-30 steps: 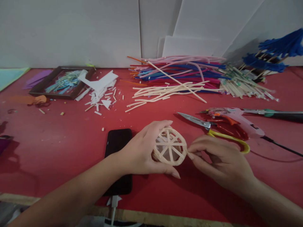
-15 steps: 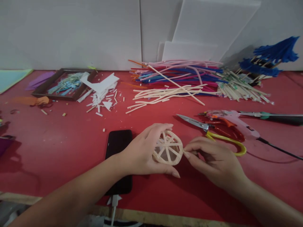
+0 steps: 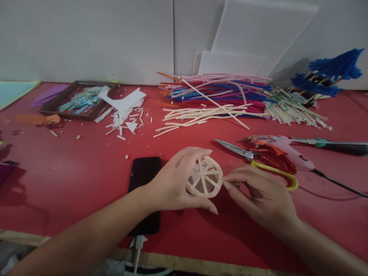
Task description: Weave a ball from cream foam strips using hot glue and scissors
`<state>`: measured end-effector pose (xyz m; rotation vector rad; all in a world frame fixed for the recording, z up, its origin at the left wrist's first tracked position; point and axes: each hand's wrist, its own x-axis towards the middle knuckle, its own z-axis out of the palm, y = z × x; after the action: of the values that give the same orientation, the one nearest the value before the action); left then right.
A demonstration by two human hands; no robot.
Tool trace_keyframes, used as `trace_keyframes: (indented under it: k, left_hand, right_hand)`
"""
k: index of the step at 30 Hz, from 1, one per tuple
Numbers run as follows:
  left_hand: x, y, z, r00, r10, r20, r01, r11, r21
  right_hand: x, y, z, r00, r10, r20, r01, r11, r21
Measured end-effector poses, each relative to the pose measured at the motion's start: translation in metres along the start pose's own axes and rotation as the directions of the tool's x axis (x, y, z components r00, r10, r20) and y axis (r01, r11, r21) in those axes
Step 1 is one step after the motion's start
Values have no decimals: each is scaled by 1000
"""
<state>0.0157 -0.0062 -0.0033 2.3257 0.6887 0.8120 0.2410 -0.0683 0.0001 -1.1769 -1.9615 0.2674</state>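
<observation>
My left hand (image 3: 175, 180) is closed around a small round cream-coloured frame (image 3: 204, 173) with spokes crossing at its middle, like a little wheel or basket. The spoked face is turned up toward me. At the frame's right edge, my right hand (image 3: 258, 191) pinches with thumb and forefinger; whatever sits between those fingertips is too small to make out. Partly under my left wrist lies a black phone (image 3: 145, 172) with a white cable plugged into its lower end.
Scissors (image 3: 273, 172) with yellow and red handles lie right of my hands, beside a pink glue gun (image 3: 296, 153). Behind are cream sticks (image 3: 201, 117) and coloured pipe cleaners (image 3: 212, 88). White scraps (image 3: 126, 105) and a brown picture frame (image 3: 94, 113) lie at left.
The spoked frame has tilted slightly in my left hand. Both hands keep nearly the same place and hold, and the view has shifted a little.
</observation>
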Motion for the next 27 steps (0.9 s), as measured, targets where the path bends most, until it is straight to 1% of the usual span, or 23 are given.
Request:
trace_keyframes:
  k: [3, 6, 8, 12, 16, 21, 27]
  left_hand:
    - [0, 5, 0, 998, 65, -15, -63, 990, 124]
    - [-1, 12, 1, 992, 125, -34, -112, 959, 262]
    - [-1, 15, 2, 988, 146, -48, -124, 941, 314]
    - [0, 17, 2, 988, 152, -32, -134, 936, 327]
    - [0, 18, 2, 985, 173, -8, -162, 934, 319]
    - [-1, 23, 2, 971, 239, -30, -204, 881, 428]
    - [0, 21, 3, 952, 300, -59, -242, 856, 458]
  right_hand:
    - [-1, -1, 2, 998, -53, -24, 52, 998, -32]
    - [-1, -4, 4, 997, -75, -13, 75, 997, -25]
    - [-1, -5, 5, 997, -81, 1, 81, 997, -12]
    - [-1, -7, 6, 996, -84, 36, 83, 996, 27]
    - [-2, -6, 8, 997, -56, 58, 51, 996, 79]
    - [-5, -3, 11, 995, -61, 76, 52, 993, 110]
    - [-8, -2, 11, 999, -46, 20, 44, 996, 83]
